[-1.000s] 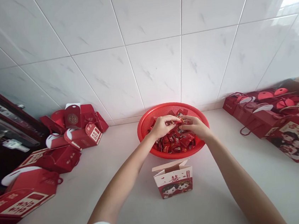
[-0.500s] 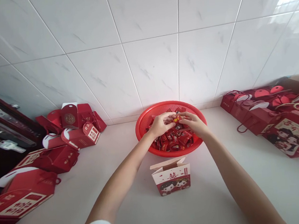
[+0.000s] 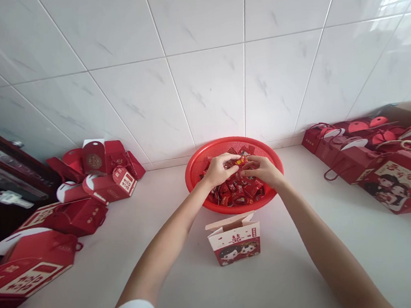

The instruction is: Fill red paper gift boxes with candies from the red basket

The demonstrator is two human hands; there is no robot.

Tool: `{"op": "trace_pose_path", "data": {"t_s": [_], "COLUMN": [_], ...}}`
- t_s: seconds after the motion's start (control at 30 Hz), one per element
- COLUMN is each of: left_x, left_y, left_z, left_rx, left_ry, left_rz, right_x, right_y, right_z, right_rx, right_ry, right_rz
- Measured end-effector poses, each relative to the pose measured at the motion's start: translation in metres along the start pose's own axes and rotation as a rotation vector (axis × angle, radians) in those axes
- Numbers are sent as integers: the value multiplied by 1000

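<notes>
Candy point(image 3: 240, 160) looked light, kinda slick, best grabbed mid-body. Left hand point(image 3: 219, 170) pinched it; right hand point(image 3: 265, 170), alongside, sat half-open.

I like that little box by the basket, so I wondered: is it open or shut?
The box is open: its top flaps stand apart, with a gap between.

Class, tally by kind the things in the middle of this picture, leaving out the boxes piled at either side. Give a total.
Hands (left hand, right hand): 2
Red basket: 1
Open-topped box: 1
Total: 4, without the wrapped packets, too heaped to count.
</notes>
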State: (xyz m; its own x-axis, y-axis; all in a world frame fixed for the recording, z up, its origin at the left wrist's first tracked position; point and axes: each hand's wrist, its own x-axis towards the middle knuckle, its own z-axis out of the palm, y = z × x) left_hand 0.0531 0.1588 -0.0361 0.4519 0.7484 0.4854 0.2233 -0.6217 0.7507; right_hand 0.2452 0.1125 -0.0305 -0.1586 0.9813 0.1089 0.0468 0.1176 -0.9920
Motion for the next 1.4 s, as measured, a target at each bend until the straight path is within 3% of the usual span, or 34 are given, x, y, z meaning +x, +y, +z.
{"op": "trace_pose_path", "data": {"t_s": [0.37, 0.47, 0.57, 0.73, 0.83, 0.93, 1.03, 1.17, 1.27, 1.4], "left_x": [1, 2, 3, 12, 21, 31, 39, 45, 45, 42], "left_y": [3, 3, 2, 7, 14, 20, 19, 6, -3, 1], "left_z": [2, 2, 3, 14, 33, 52, 55, 36, 22, 22], "left_rx": [-86, -98, 43, 426, 537, 695, 879, 998, 1039, 1018], "left_ry": [-150, -176, -216, -519, -692, -818, -794, -683, -583, -539], "left_rz": [-57, -109, -122, 14, 123, 132, -26, -352, -407, -354], "right_x": [-1, 1, 3, 6, 7, 8, 8, 9, 10, 11], "right_y": [-5, -4, -6, -8, -6, -4, -3, -2, -2, -2], "right_z": [1, 0, -2, -6, -7, -8, -8, -10, -10, -10], "right_rx": [188, 267, 397, 520, 519, 497, 495, 468, 469, 509], "right_ry": [105, 193, 305, 375, 391, 409, 424, 417, 401, 389], "right_rz": [2, 14, 30, 23, 17, 8, 2, 34, 59, 50]}}
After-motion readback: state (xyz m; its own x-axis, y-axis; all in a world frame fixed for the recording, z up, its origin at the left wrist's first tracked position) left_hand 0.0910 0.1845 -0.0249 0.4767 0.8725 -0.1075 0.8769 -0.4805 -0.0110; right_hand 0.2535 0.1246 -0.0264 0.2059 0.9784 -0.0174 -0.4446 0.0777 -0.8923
